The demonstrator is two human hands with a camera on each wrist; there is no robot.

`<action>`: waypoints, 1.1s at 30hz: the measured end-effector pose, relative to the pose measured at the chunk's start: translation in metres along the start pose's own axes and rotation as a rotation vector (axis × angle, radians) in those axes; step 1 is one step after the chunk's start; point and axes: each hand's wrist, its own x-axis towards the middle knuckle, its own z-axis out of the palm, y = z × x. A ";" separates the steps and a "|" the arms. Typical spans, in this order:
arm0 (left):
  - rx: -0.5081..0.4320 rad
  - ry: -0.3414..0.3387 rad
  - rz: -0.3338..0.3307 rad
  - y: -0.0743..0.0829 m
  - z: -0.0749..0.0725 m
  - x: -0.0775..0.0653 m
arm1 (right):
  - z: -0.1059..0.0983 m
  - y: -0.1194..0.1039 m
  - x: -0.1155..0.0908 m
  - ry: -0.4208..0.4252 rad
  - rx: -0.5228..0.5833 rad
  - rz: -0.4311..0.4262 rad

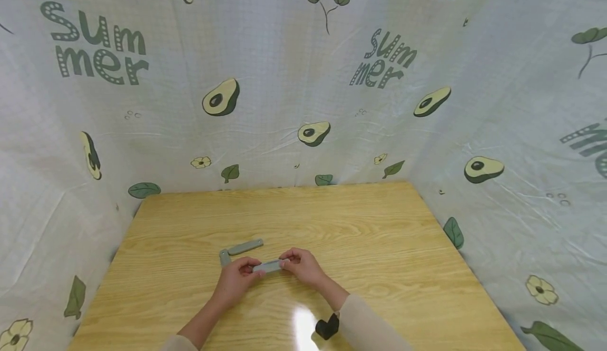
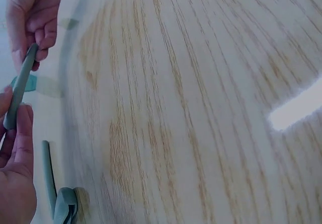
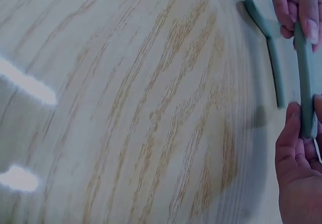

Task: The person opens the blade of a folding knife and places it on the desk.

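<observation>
A slim grey-green bar with rounded edges is held level between both hands, over the middle of the table. My left hand pinches its left end between thumb and fingers, and my right hand pinches the other end. In the right wrist view the bar spans from one hand to the other, its ends partly hidden by fingertips. Just beyond the left hand lie two similar pieces: a longer bar with a small hole near its tip, and a shorter-looking one set at an angle to it, partly covered by that hand.
The wood-grain table stretches out around the hands. A pale curtain printed with avocados and leaves encloses its back and sides. Beside the right sleeve is a small black object, close to a bright glare patch.
</observation>
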 end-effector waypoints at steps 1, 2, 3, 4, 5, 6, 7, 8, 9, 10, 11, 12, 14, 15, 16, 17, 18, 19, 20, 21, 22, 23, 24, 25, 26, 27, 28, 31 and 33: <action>-0.006 0.006 -0.005 -0.001 0.000 0.000 | 0.000 0.000 0.000 0.000 0.008 0.000; -0.009 0.012 -0.009 -0.002 0.000 0.001 | 0.000 -0.001 0.000 0.000 0.012 -0.001; -0.008 0.018 -0.013 -0.003 0.001 0.001 | 0.001 -0.001 0.000 0.000 0.016 -0.004; -0.007 0.024 -0.013 -0.003 0.001 0.001 | 0.001 -0.001 0.000 -0.001 0.016 -0.001; -0.001 0.032 -0.012 -0.004 0.002 0.001 | 0.001 -0.002 0.000 -0.002 0.007 -0.008; 0.005 0.039 -0.015 -0.004 0.002 0.001 | 0.002 -0.002 0.000 -0.006 0.000 -0.011; 0.011 0.046 -0.018 -0.004 0.003 0.001 | 0.002 -0.002 0.000 -0.010 -0.007 -0.014; 0.013 0.049 -0.022 -0.004 0.003 0.001 | 0.003 -0.003 0.000 -0.015 -0.008 -0.017; 0.012 0.051 -0.027 -0.003 0.003 0.001 | 0.003 -0.004 -0.001 -0.019 -0.011 -0.018; 0.012 0.050 -0.034 -0.003 0.003 0.001 | 0.003 -0.006 -0.002 -0.026 -0.013 -0.018; 0.010 0.046 -0.042 -0.002 0.003 0.000 | 0.003 -0.010 -0.004 -0.031 -0.013 -0.021; 0.008 0.038 -0.048 -0.002 0.003 0.000 | 0.003 -0.014 -0.005 -0.037 -0.013 -0.017; -0.010 0.012 -0.058 -0.001 0.003 0.000 | 0.003 -0.025 -0.011 -0.042 -0.015 -0.007; -0.021 -0.003 -0.061 0.000 0.003 -0.001 | 0.002 -0.030 -0.014 -0.045 -0.024 -0.005; -0.032 -0.015 -0.066 0.000 0.004 0.000 | 0.002 -0.029 -0.013 -0.048 -0.035 -0.004; -0.041 -0.025 -0.069 -0.001 0.004 0.000 | 0.002 -0.027 -0.013 -0.049 -0.045 -0.002; -0.050 -0.034 -0.070 -0.001 0.005 0.000 | 0.003 -0.023 -0.011 -0.051 -0.057 0.002; -0.060 -0.041 -0.075 -0.001 0.005 0.000 | 0.003 -0.019 -0.009 -0.054 -0.064 0.002; -0.065 -0.045 -0.078 -0.002 0.005 0.000 | 0.004 -0.014 -0.006 -0.056 -0.069 -0.001; -0.066 -0.048 -0.078 -0.002 0.006 0.000 | 0.004 -0.008 -0.003 -0.058 -0.075 -0.002; -0.067 -0.049 -0.083 -0.003 0.006 0.000 | 0.005 -0.003 0.000 -0.059 -0.078 0.001; -0.066 -0.052 -0.084 -0.003 0.006 0.000 | 0.005 -0.003 0.000 -0.059 -0.075 0.003; -0.067 -0.055 -0.086 -0.003 0.005 0.000 | 0.005 -0.003 0.000 -0.060 -0.071 0.003; -0.069 -0.057 -0.089 -0.003 0.005 0.000 | 0.005 -0.002 0.000 -0.060 -0.066 0.008; -0.071 -0.057 -0.090 -0.004 0.006 0.000 | 0.005 -0.002 0.000 -0.060 -0.060 0.013; -0.077 -0.060 -0.093 -0.003 0.005 0.000 | 0.005 -0.002 -0.001 -0.060 -0.053 0.018; -0.082 -0.062 -0.094 -0.003 0.005 -0.001 | 0.005 -0.002 -0.001 -0.059 -0.043 0.026; -0.095 -0.068 -0.098 -0.003 0.006 -0.001 | 0.005 -0.003 -0.002 -0.056 -0.010 0.046; -0.100 -0.072 -0.101 -0.004 0.006 -0.001 | 0.006 -0.004 -0.003 -0.053 0.017 0.056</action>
